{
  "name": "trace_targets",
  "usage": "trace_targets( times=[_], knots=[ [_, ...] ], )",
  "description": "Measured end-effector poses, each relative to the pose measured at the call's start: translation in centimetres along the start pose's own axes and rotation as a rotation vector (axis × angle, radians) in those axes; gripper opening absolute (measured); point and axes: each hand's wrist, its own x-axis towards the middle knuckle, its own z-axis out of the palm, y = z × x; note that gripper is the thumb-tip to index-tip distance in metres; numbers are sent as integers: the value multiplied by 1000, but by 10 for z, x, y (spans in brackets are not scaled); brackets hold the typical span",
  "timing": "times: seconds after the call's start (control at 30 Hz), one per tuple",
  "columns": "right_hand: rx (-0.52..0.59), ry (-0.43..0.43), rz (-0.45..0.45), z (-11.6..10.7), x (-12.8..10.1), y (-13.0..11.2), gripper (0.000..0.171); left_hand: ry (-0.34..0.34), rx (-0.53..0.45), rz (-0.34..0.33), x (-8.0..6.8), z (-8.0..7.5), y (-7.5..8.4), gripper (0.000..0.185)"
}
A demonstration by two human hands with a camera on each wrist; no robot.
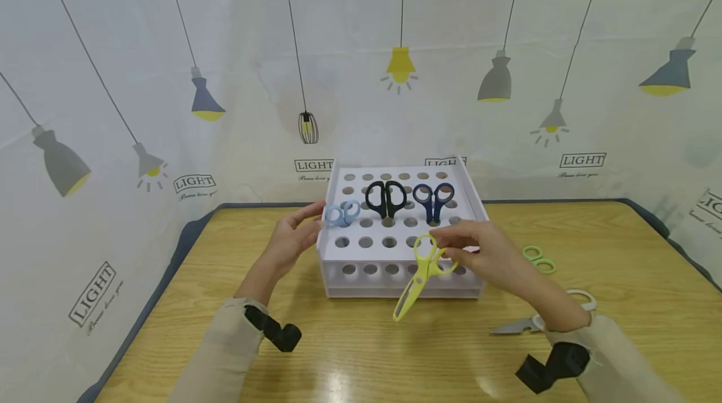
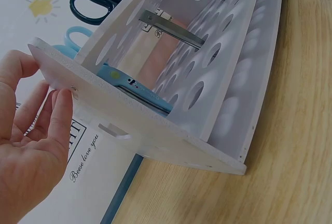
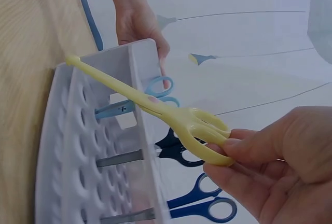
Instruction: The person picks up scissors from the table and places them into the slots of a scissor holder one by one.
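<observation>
The right hand (image 1: 491, 256) pinched the yellow scissors (image 1: 418, 277) by one handle loop, blades closed and hanging down toward the desk (image 1: 350, 353) in front of the white perforated rack (image 1: 395, 265). The left hand (image 1: 293, 237) lay with relaxed, fairly straight fingers against the rack's left wall, steadying it without gripping anything.

The hold on the yellow scissors looked thin (just fingertips on a loop), so the pair could swing or slip and drop onto the desk. The tip hung below the level of the rack's top plate; if it were carried toward a hole at that slant, it would likely strike the front wall or the plate between holes rather than enter. The rack looked light, and the left hand only rested on it, so a knock from the blades could shove or tilt it and disturb the light blue scissors (image 1: 342, 214), black scissors (image 1: 386, 198) and dark blue scissors (image 1: 433, 198) standing in it. The green scissors (image 1: 538, 259) and the white-handled scissors (image 1: 541, 320) lay on the desk near the right forearm, where a sleeve could sweep them.
</observation>
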Motion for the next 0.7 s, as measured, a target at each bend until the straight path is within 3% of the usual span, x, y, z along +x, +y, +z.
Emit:
trace_targets(
  times=[0.43,0.7],
  knots=[
    [-43,13,-107,-10,45,-24,33,-5,2,-2,0,0,0,48],
    [-154,58,-135,-5,73,-43,34,-5,-2,-2,1,0,-1,48]
  ],
)
